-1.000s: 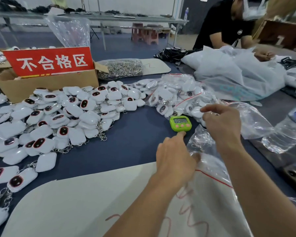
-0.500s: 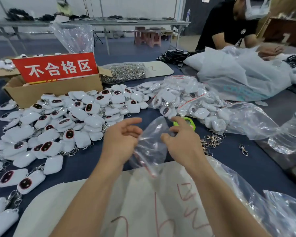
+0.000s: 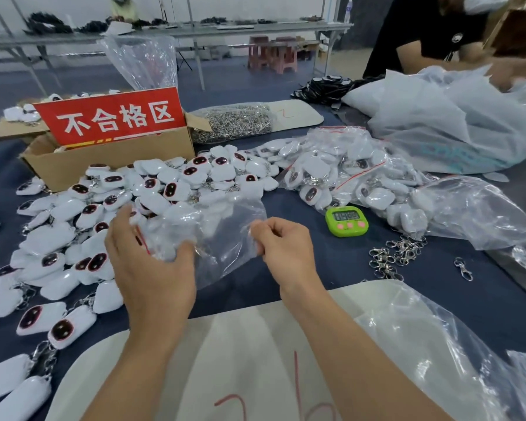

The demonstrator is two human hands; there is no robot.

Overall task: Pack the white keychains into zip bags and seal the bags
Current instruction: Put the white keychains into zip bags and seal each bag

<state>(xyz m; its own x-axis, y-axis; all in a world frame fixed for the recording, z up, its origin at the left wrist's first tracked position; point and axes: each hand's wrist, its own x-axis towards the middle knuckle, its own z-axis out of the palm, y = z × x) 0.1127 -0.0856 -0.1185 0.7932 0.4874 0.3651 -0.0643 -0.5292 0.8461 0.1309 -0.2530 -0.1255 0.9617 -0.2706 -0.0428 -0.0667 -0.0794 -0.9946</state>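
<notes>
Bottom of frame: a pale sheet (image 3: pixel 255 354) with red pen marks lies on the tabletop (image 3: pixel 340 268). Loose clear plastic (image 3: pixel 438 344) is draped over its right side.

Just above, centre frame: both hands hold one zip bag (image 3: pixel 219 238) off the tabletop. The left hand (image 3: pixel 152 268) has its fingers (image 3: pixel 123 221) curled behind the bag's left end and its thumb pressed on the front. A red line shows between them, and we take it for the zip strip. The right hand (image 3: pixel 286 250) pinches the opposite edge, fingers bent in tight. We can make out nothing inside the bag.

Our reading: the mouth is being opened. We would rub the two layers apart at the red strip, hold one lip only with the left hand, and free the right hand to pick. We would turn the mouth toward the heap so the reach is short.

Left of centre: the loose white keychains (image 3: pixel 61 235), many of them, touching and overlapping, chains tangled. We would lift one by its body, not its chain, or neighbours may trail along.

Right of centre: a green timer (image 3: pixel 346 221) and a small heap of metal clips (image 3: pixel 398 253). Beyond these, filled bags (image 3: pixel 346 174). Upper left: a cardboard box (image 3: pixel 113 165) with a red sign (image 3: pixel 116 118).
</notes>
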